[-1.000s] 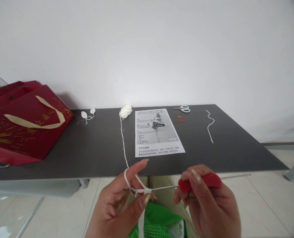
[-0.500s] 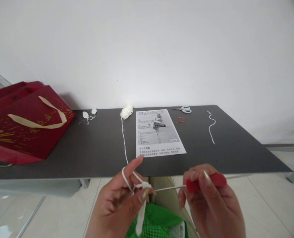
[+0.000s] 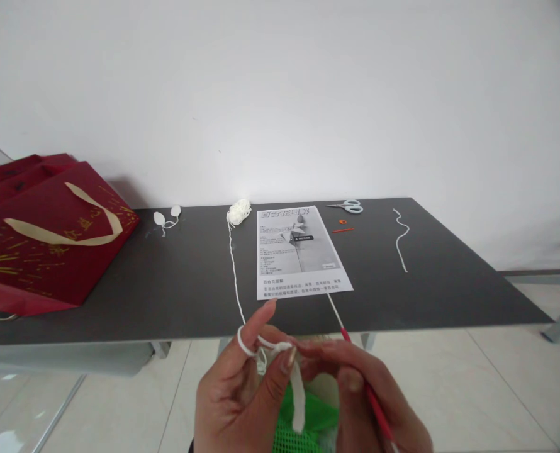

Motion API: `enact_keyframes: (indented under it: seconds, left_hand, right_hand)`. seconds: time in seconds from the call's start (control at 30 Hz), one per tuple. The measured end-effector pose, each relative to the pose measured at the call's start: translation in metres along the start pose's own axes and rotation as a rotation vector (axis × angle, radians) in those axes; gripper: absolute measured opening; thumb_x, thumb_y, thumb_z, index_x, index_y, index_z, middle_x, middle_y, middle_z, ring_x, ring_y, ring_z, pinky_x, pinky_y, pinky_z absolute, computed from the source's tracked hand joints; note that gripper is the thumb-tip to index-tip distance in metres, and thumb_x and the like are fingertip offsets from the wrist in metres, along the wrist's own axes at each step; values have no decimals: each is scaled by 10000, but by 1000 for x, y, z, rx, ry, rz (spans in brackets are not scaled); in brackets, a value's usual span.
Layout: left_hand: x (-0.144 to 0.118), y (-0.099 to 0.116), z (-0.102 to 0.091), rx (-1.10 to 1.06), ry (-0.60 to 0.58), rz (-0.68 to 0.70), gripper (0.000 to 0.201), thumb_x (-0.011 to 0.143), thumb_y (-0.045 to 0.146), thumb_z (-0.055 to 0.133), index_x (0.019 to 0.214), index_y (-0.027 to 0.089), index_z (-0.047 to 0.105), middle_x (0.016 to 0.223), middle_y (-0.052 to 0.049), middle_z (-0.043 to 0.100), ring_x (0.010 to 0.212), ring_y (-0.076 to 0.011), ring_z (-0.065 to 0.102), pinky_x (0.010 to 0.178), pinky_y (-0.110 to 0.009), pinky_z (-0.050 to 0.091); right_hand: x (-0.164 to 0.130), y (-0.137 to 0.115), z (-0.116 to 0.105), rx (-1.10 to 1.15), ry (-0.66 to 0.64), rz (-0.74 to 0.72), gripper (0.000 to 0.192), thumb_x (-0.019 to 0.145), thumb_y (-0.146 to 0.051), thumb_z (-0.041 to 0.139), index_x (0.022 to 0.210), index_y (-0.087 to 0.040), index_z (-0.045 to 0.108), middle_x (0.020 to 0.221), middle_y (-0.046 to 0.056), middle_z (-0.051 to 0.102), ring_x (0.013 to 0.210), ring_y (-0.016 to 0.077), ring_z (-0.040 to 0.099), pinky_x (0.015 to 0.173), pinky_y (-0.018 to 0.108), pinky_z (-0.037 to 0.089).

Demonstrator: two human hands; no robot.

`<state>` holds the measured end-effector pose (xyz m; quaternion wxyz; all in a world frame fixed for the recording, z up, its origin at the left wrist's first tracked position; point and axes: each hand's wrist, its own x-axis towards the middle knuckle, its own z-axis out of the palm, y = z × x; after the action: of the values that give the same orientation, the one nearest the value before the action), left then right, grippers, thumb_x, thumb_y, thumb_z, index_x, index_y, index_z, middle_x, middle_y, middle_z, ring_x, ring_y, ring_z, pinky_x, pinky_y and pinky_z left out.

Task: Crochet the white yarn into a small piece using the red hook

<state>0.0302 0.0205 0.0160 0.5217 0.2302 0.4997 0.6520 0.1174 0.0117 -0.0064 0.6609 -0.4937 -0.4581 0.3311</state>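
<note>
While pinched, yarn (image 3: 274,345) between hands.

I have a single view, from the head: it looks forward and down over the near edge of the table (image 3: 426,296), close above both hands, toward the wall (image 3: 280,94).

left hand (image 3: 242,393) pinching, right hand (image 3: 355,393) closed

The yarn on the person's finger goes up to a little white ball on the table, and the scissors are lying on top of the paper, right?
Not quite. The scissors lie on the bare table, to the right of the paper, not on it. The head view shows that. The yarn does run from the left hand to the white ball.
</note>
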Motion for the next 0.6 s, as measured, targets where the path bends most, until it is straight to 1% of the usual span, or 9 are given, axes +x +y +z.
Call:
enact_keyframes:
  seconds: [0.03,0.07,0.13,0.17,0.3,0.4,0.43,0.5,0.6]
  left_hand:
    - [-1,-2,1,0,4,20,349,632,238,801,966,320,740,728,35,685,672,-83,649,642,-118,507]
    - [-1,-3,2,5,7,38,354,623,233,805,962,314,742,736,31,693,697,-91,658,673,-124,512]
    - [0,-5,2,15,7,44,388,609,221,813,977,315,739,734,29,701,703,-97,667,698,-133,518]
    - [1,-5,1,15,2,31,403,611,218,812,993,320,733,722,31,701,685,-96,667,689,-136,521]
    - [7,-5,-7,-15,-79,-40,421,681,216,768,1072,356,695,720,30,707,656,-96,672,648,-144,533]
    - [11,-4,-16,32,-223,-7,381,739,217,723,1097,343,688,768,3,719,660,-102,676,649,-154,541]
    - [12,-3,-18,52,-237,32,359,753,229,711,1098,326,691,787,-9,721,705,-114,682,677,-158,540]
    - [14,-1,-22,97,-194,101,326,755,240,709,1075,299,708,865,-26,721,771,-121,677,686,-135,528]
    - [16,2,-23,136,-138,155,326,738,231,726,1058,291,718,826,-3,695,715,-85,652,634,-84,501]
  right_hand:
    - [3,-1,1,1,-32,38,126,842,-311,613,921,-279,705,854,13,745,669,154,691,645,227,545]
    - [7,-2,1,16,-81,77,169,777,-322,680,937,-275,703,891,18,745,710,170,698,665,232,548]
    - [13,-4,2,46,-186,181,309,625,-279,794,920,-273,704,844,2,746,686,166,689,653,222,543]
    - [16,-5,2,67,-232,247,327,591,-258,811,901,-269,708,800,-5,743,658,157,679,633,214,537]
    - [20,-2,-1,168,-319,508,213,654,-288,775,853,-238,719,669,-9,694,531,118,607,514,202,507]
    - [20,1,-5,155,-331,515,213,688,-321,751,874,-224,719,622,-16,632,483,99,548,474,204,477]
    - [20,1,-6,126,-333,494,202,705,-334,737,870,-217,721,603,-17,610,480,98,537,472,205,465]
    - [21,-1,-7,56,-344,465,192,744,-366,700,838,-201,725,574,-12,581,483,100,524,463,203,432]
    - [23,-8,-7,13,-385,488,232,778,-405,656,798,-183,720,553,-2,568,486,102,518,448,198,393]
